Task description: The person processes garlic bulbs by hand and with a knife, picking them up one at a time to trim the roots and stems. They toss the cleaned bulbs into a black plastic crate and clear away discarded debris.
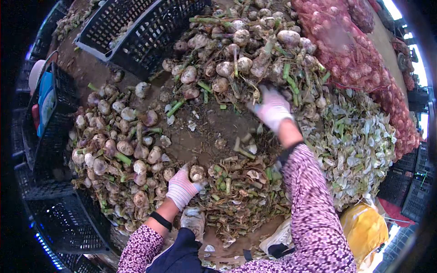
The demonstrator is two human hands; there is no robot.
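My left hand (183,187), in a white striped glove, has its thumb and fingers around a garlic bulb (197,173) at the lower middle. Its root side faces up. My right hand (274,110), gloved too, reaches to the near edge of a large heap of garlic bulbs (224,69) with cut stems. Its thumb stands apart from the fingers, whose tips are blurred against the heap. A small bulb on a thin stem (256,94) lies close by the thumb. Left of my left hand spreads another pile of garlic bulbs (125,147) with short stems.
Cut stems and dry leaves (241,193) lie before my feet. Pale skins (353,145) are heaped at right, below red net sacks (350,54) of garlic. Black crates (141,41) stand at back left and along the left side. A yellow sack (364,230) sits lower right.
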